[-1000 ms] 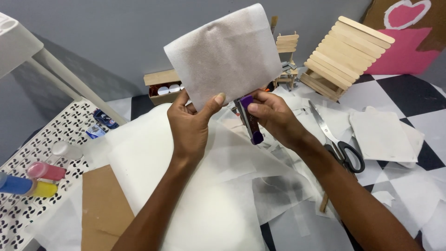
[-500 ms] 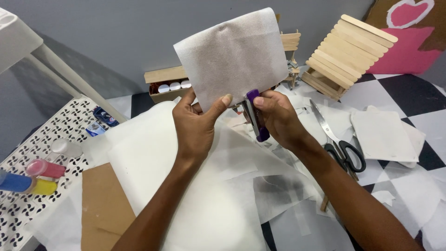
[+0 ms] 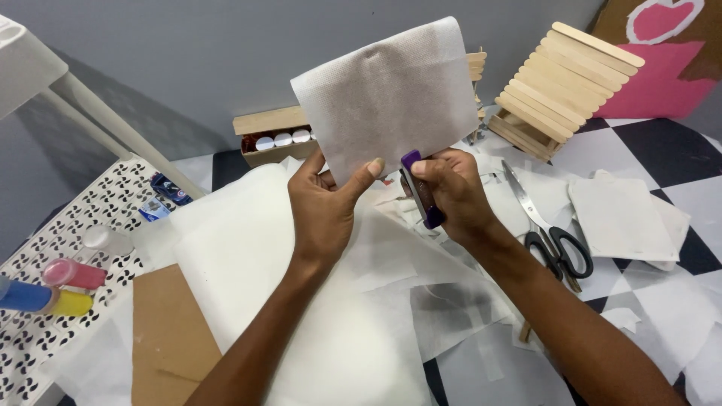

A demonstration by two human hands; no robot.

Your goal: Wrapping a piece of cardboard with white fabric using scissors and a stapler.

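White perforated metal shelving (image 3: 90, 225) sits at the far left, carrying a pink bottle (image 3: 74, 274) and a blue and yellow bottle (image 3: 41, 299). Beside it lies a brown cardboard sheet (image 3: 169, 338) and a broad spread of thin white tissue sheets (image 3: 301, 316) covering the desk.

The left hand (image 3: 325, 207) holds up a textured white rectangular paper piece (image 3: 389, 96) in front of the grey wall, its fingers closed on the lower edge with the thumb pressed across the front. The right hand (image 3: 450, 188) is wrapped around a small purple stapler (image 3: 421, 188), brought up to the paper's bottom edge. The step looks like fastening that lower edge; the next move seems to call for holding the paper steady and squeezing squarely at the edge.

Further right, black-handled steel scissors (image 3: 553, 233) lie on the desk, near a stack of cut white squares (image 3: 620, 218). Behind stand a wooden box of small paint jars (image 3: 274, 139) and a slatted craft-stick structure (image 3: 560, 83). A pink and brown cardboard panel (image 3: 662, 60) leans in the corner, above a black and white chequered surface (image 3: 662, 150).
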